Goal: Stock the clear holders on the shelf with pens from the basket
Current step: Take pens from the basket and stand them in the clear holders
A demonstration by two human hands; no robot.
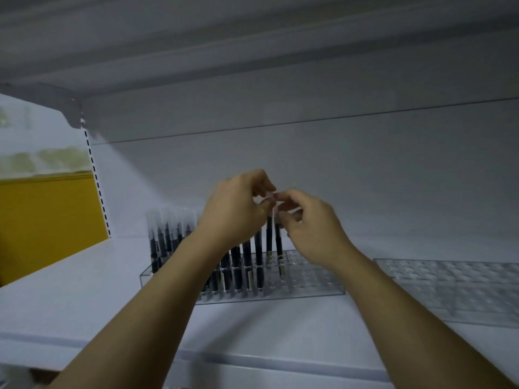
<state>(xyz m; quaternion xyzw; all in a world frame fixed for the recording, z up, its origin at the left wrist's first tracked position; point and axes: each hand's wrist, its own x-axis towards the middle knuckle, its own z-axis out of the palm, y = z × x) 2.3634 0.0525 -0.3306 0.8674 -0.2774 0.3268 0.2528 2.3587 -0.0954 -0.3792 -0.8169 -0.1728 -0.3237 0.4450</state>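
A clear holder (314, 279) with a grid of holes sits on the white shelf (84, 304). Its left part is packed with several upright dark pens (168, 237) with clear caps. My left hand (236, 209) pinches the cap end of one upright pen (269, 237) at the row's right end. Close beside it, my right hand (311, 220) pinches the top of the neighbouring pen (278, 242). Both pens stand with their lower ends in the holder. The basket is out of view.
A second clear holder (455, 290) with no pens lies on the shelf to the right. A yellow panel (47, 220) stands at the left past the slotted shelf upright (97, 178). Another shelf hangs overhead.
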